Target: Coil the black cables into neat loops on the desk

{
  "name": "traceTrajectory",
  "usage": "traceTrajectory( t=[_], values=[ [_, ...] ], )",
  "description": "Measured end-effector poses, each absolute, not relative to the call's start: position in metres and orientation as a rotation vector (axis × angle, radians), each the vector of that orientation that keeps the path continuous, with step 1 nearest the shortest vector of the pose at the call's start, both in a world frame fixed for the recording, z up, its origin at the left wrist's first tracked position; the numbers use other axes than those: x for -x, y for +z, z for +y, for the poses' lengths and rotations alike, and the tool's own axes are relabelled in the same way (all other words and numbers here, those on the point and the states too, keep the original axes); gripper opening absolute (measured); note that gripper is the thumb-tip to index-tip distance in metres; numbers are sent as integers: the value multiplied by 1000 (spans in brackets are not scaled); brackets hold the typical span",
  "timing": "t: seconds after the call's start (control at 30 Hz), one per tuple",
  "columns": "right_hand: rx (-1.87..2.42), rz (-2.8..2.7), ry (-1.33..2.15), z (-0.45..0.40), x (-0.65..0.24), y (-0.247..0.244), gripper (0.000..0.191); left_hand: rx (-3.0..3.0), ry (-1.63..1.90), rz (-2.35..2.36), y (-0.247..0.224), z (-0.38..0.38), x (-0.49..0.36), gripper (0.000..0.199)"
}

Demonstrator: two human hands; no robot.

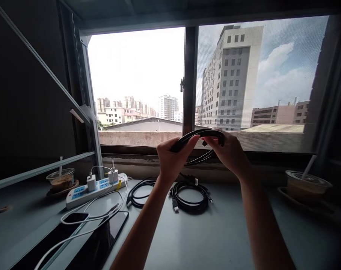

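Both of my hands hold up a coiled black cable point(200, 134) in front of the window, above the table. My left hand point(173, 155) is closed round the coil's left side, thumb along the near strands. On the other side my right hand point(228, 150) pinches the coil, and a short dark end pokes out near its fingers. Lower strands of the loop hang between the hands. Beneath them on the table lies a second coiled black cable point(190, 209) with USB plugs showing. Another black cable coil point(133, 202) rests to its left, partly hidden by my left forearm.
A white power strip point(97, 190) with two chargers and trailing white cables stands at the left. Dark-screened tablets point(103, 236) and a small black device point(74, 218) lie near it. Iced drink cups stand at far left point(60, 180) and right point(307, 187).
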State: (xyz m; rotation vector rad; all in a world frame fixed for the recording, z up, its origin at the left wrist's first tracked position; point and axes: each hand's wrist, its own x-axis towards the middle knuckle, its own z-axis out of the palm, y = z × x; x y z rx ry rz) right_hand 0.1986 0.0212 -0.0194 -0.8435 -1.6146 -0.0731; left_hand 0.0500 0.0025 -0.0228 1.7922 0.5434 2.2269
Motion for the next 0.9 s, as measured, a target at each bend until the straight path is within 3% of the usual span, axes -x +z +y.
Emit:
traceTrajectory(
  t=[0.2, 0.5, 0.6, 0.77, 0.9],
  values=[
    [946, -1633, 45, 9, -196, -17, 36, -1585, 2223, 523, -18, 13, -42, 52],
    [848, -1654, 398, -13, -199, -11, 43, -1634, 1837, 463, -22, 14, -47, 47],
    [904, -1707, 239, -12, -199, -11, 31, -1512, 1759, 534, -18, 13, -43, 35],
    [1052, -1602, -376, 2, -187, -18, 55, -1300, 1617, 490, -19, 20, -35, 37],
    [1138, -1692, -443, 24, -176, -32, 48, -1131, 1409, 367, -22, 28, -27, 29]
  ],
)
